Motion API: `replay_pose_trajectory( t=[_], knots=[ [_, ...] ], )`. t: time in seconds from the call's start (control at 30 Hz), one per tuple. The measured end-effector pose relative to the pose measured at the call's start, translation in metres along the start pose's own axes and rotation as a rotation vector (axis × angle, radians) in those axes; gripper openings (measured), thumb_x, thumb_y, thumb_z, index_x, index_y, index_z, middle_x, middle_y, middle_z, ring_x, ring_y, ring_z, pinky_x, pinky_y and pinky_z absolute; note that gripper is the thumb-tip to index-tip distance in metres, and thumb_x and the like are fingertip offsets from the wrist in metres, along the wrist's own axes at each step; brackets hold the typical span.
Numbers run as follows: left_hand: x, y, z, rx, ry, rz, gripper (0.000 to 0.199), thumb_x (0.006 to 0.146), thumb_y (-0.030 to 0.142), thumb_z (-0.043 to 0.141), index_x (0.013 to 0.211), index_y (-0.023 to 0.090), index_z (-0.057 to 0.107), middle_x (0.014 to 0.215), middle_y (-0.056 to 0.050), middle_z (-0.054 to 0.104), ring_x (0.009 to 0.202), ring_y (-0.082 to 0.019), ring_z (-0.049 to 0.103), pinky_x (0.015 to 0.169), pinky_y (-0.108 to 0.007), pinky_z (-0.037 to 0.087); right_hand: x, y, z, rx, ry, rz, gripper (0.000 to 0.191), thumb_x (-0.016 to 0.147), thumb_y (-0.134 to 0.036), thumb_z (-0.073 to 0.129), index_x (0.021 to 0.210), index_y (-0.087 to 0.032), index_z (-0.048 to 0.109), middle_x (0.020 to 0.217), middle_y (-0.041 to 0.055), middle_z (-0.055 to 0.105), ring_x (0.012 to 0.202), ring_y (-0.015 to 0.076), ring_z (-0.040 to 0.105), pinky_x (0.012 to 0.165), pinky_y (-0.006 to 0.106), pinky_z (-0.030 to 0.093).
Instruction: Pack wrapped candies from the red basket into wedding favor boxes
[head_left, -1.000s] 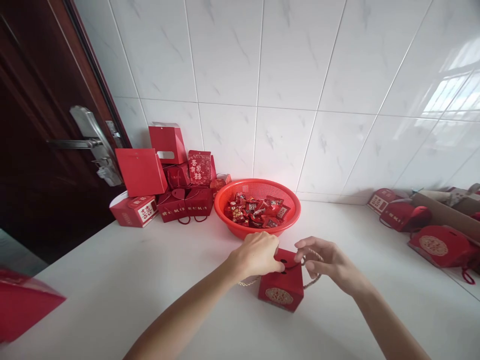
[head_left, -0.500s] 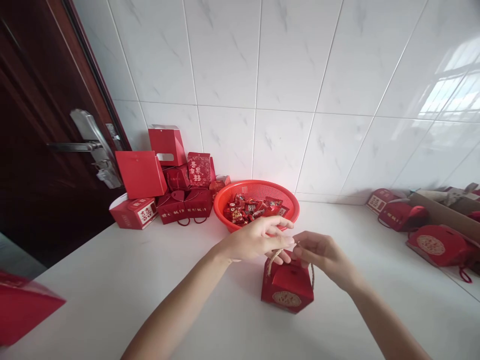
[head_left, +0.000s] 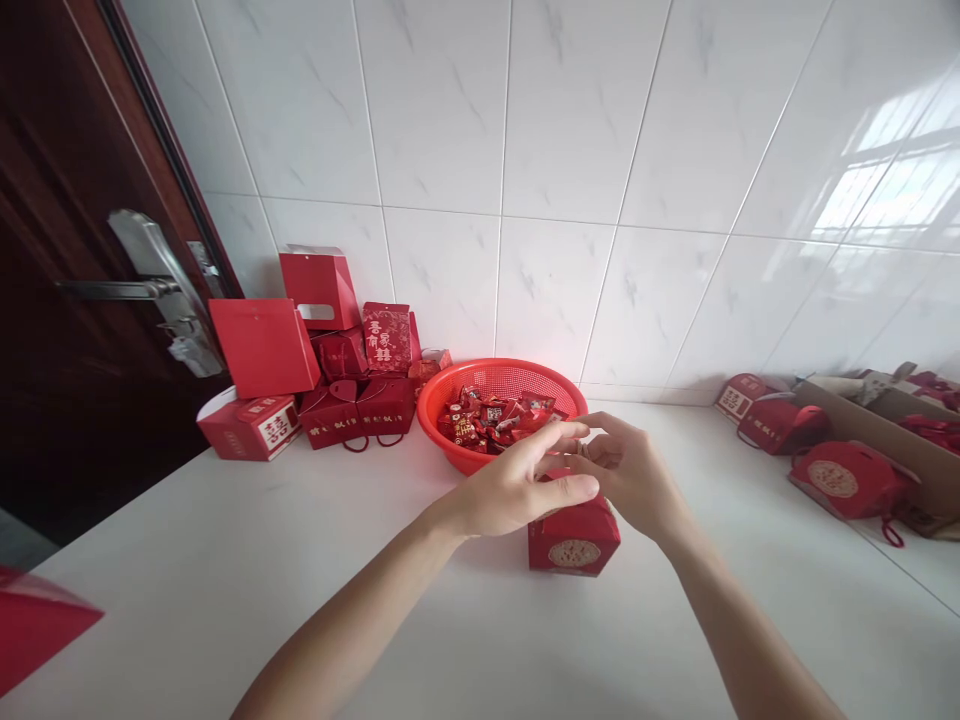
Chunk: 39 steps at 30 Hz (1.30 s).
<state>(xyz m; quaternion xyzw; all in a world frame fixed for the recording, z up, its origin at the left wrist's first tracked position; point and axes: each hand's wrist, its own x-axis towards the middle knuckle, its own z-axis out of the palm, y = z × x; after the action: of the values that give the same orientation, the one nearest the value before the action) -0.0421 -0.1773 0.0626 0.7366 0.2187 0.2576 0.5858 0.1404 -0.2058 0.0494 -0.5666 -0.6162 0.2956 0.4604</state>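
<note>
A small red box [head_left: 576, 545] with a round gold emblem stands upright on the white table, just in front of the basket. Over its top, my left hand [head_left: 525, 485] reaches from the left with fingers bent and thumb apart. From the right comes my right hand [head_left: 626, 470], its fingertips meeting those of the left above the box. A bit of the rope handle shows between the fingers. The hands cover most of the box's top and handle, so what the right fingers hold is hard to make out.
Behind the hands sits a red plastic basket [head_left: 431, 410] of wrapped sweets. Red gift boxes [head_left: 262, 345] are stacked at the back left. More red boxes [head_left: 851, 478] lie beside a cardboard carton [head_left: 862, 425] at the right. A red object [head_left: 37, 625] shows at the left edge.
Both hands have moved closer together over the box, and the right hand now sits higher. The box has shifted back toward the basket and turned slightly. The view has moved a little to the right.
</note>
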Motion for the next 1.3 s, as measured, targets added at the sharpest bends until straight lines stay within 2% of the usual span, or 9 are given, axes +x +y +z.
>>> replay_pose_trajectory(
  t=[0.2,0.4,0.67,0.8,0.9,0.97,1.1,1.17,1.3],
  knots=[
    [0.008,-0.017,0.003,0.493,0.206,-0.017,0.063,0.084,0.033,0.073,0.141,0.025,0.049,0.142,-0.013,0.054,0.134,-0.032,0.051,0.108,-0.047,0.046,0.004,-0.004,-0.005,0.124,0.031,-0.015,0.024,0.074,-0.034,0.068,0.094,-0.021,0.068,0.064,0.0000,0.067,0.063,0.0216,0.068,0.065,0.036,0.053],
    [0.021,-0.031,0.007,0.622,0.104,-0.076,0.018,0.081,0.026,0.065,0.097,0.022,0.057,0.099,-0.004,0.067,0.101,-0.026,0.064,0.084,-0.036,0.050,0.007,-0.002,-0.009,0.213,-0.002,-0.002,0.023,0.072,-0.034,0.072,0.090,-0.020,0.069,0.067,0.0019,0.072,0.068,0.0212,0.070,0.073,0.036,0.054],
    [0.026,-0.048,0.011,0.694,0.009,-0.101,0.016,0.080,0.022,0.061,0.090,0.023,0.048,0.101,-0.004,0.062,0.092,-0.024,0.063,0.070,-0.032,0.045,0.017,0.011,-0.019,0.319,-0.331,0.143,0.022,0.068,-0.029,0.073,0.086,-0.021,0.063,0.065,-0.0004,0.070,0.069,0.0214,0.071,0.074,0.037,0.053],
    [0.030,-0.053,0.011,0.718,-0.021,-0.072,0.012,0.081,0.020,0.058,0.088,0.022,0.048,0.098,-0.005,0.060,0.088,-0.022,0.062,0.066,-0.031,0.044,0.018,0.013,-0.022,0.253,-0.441,0.151,0.025,0.066,-0.023,0.074,0.089,-0.020,0.064,0.060,-0.0058,0.062,0.061,0.0161,0.064,0.065,0.031,0.050],
    [0.032,-0.055,0.013,0.702,-0.033,-0.065,0.014,0.084,0.022,0.057,0.098,0.020,0.055,0.103,-0.007,0.063,0.092,-0.024,0.064,0.069,-0.033,0.048,0.018,0.015,-0.022,0.159,-0.384,0.105,0.023,0.066,-0.021,0.073,0.088,-0.020,0.067,0.058,-0.0072,0.056,0.058,0.0129,0.056,0.057,0.026,0.044],
    [0.031,-0.058,0.014,0.650,-0.021,-0.030,0.034,0.088,0.031,0.061,0.120,0.019,0.057,0.122,-0.012,0.064,0.110,-0.029,0.063,0.086,-0.040,0.052,0.018,0.016,-0.024,0.089,-0.294,0.064,0.020,0.068,-0.023,0.072,0.087,-0.021,0.067,0.057,-0.0071,0.054,0.057,0.0129,0.054,0.054,0.026,0.042],
    [0.020,-0.063,0.011,0.510,0.029,-0.002,0.090,0.087,0.055,0.069,0.159,0.022,0.027,0.167,-0.016,0.029,0.154,-0.034,0.028,0.123,-0.052,0.030,0.016,0.015,-0.038,-0.019,-0.119,-0.008,0.016,0.068,-0.026,0.070,0.084,-0.020,0.069,0.056,-0.0063,0.053,0.056,0.0132,0.052,0.055,0.027,0.041],
    [0.009,-0.066,0.006,0.475,0.057,-0.013,0.089,0.089,0.052,0.067,0.161,0.023,0.024,0.168,-0.015,0.028,0.155,-0.031,0.026,0.125,-0.051,0.027,0.015,0.013,-0.051,-0.029,-0.051,-0.021,0.017,0.069,-0.029,0.072,0.083,-0.020,0.069,0.058,-0.0053,0.055,0.058,0.0145,0.055,0.058,0.029,0.044],
    [-0.016,-0.072,-0.010,0.477,0.054,-0.050,0.064,0.092,0.040,0.064,0.151,0.023,0.045,0.153,-0.013,0.053,0.139,-0.026,0.052,0.118,-0.045,0.041,0.015,0.012,-0.086,-0.060,0.086,-0.034,0.019,0.066,-0.035,0.075,0.077,-0.021,0.069,0.066,0.0003,0.065,0.066,0.0192,0.064,0.064,0.033,0.049]
  ],
)
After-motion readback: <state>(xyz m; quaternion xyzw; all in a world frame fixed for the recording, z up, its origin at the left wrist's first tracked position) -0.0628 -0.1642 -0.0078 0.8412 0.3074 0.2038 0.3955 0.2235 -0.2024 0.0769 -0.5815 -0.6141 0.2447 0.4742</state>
